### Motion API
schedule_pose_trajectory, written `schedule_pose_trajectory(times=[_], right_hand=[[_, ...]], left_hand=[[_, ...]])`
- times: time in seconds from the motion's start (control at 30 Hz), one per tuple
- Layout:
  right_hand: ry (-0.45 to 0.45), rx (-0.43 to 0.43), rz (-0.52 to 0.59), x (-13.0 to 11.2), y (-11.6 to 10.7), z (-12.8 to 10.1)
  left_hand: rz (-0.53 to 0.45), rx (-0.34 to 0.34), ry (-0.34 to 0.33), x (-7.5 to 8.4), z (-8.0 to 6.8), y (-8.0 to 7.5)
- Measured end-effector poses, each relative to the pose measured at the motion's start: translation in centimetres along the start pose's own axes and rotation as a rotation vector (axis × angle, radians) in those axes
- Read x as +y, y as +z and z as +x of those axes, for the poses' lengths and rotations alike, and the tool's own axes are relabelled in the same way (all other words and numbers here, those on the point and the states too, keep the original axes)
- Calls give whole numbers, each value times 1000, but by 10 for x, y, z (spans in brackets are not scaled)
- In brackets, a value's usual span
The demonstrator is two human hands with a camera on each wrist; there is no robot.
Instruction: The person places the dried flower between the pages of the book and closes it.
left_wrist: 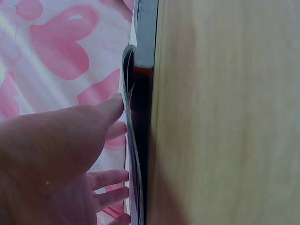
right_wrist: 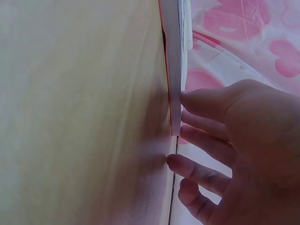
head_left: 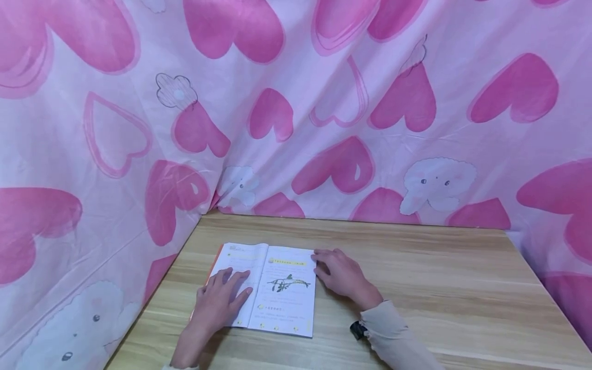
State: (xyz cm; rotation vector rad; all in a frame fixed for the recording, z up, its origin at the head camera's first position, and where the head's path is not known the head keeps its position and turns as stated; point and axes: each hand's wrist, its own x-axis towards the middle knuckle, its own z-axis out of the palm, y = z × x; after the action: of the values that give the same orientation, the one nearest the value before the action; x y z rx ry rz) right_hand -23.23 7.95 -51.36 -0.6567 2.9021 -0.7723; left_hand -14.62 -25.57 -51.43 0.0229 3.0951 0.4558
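Observation:
An open book [head_left: 277, 288] lies flat on the wooden table [head_left: 416, 288], its right page showing a plant drawing. My left hand [head_left: 221, 302] rests flat on the left page with the fingers spread and straight. My right hand [head_left: 339, 275] lies beside the book's right edge, its fingertips touching the upper right corner of the page. In the left wrist view the left hand [left_wrist: 70, 159] presses on the book's pages [left_wrist: 133, 154], seen edge-on. In the right wrist view the fingers [right_wrist: 206, 140] of the right hand touch the book's edge [right_wrist: 174, 70].
A pink cloth with heart prints [head_left: 296, 103] hangs as a wall behind and to the left of the table, and drapes down at the right. A dark band [head_left: 357, 329] sits on my right wrist, by a beige sleeve [head_left: 398, 339].

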Motion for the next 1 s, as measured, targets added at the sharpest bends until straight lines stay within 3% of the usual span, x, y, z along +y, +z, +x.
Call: schedule_pose_trajectory(times=[0.17,0.3,0.6,0.7,0.77,0.83,1.0], right_hand=[[-6,0,3,-2,-1,0],[-14,-1,-16,-4,0,0],[-24,24,-23,-6,-1,-1],[-24,24,-23,-6,-1,0],[-21,20,-23,-6,-1,0],[-18,13,-21,-7,-2,0],[-14,2,-17,-7,-3,-1]], left_hand=[[-19,6,-5,1,-2,1],[-25,71,26,3,-5,1],[-23,423,239,21,-7,3],[-9,491,297,34,-8,5],[-12,483,321,45,-9,7],[-26,430,334,57,-12,10],[-162,195,368,83,-22,19]])
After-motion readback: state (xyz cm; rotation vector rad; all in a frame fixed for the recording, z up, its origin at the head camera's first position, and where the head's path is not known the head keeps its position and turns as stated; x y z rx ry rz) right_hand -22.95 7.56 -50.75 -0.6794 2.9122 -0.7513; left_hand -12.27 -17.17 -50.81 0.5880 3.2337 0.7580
